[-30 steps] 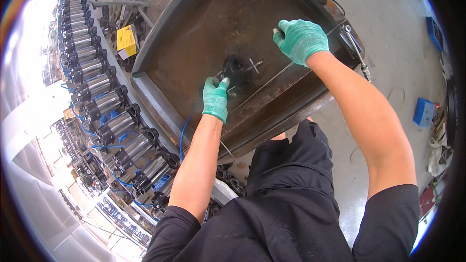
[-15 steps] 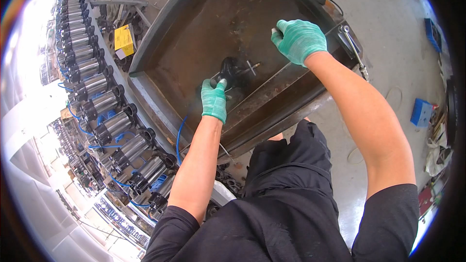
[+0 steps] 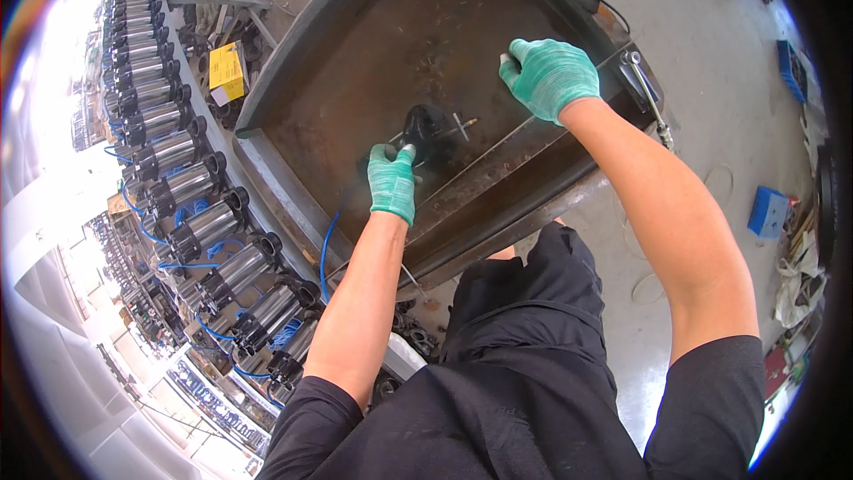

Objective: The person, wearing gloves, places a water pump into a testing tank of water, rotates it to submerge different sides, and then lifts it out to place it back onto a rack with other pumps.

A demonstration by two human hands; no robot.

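My left hand [image 3: 392, 181], in a green-coated glove, is closed on a dark black fitting [image 3: 425, 124] low over the rusty metal tray. A small metal crosspiece with a brass-coloured tip [image 3: 464, 125] sticks out on the fitting's right side. My fingers and the dark colour hide most of its shape. My right hand [image 3: 553, 78], gloved the same way, is curled into a fist above the tray's right part, near its raised ledge [image 3: 506, 156]. Whatever it may hold is hidden from view.
Metal cylinders with black end caps [image 3: 204, 222] stand in a long row on the left. A blue hose [image 3: 327, 253] runs by my left forearm. A ratchet-like metal tool [image 3: 649, 93] lies at the tray's right edge. A yellow box [image 3: 227, 69] sits beyond the row; blue bins [image 3: 769, 212] stand right.
Both hands keep nearly the same places and grips. The view has shifted very slightly, and the fitting has barely moved.
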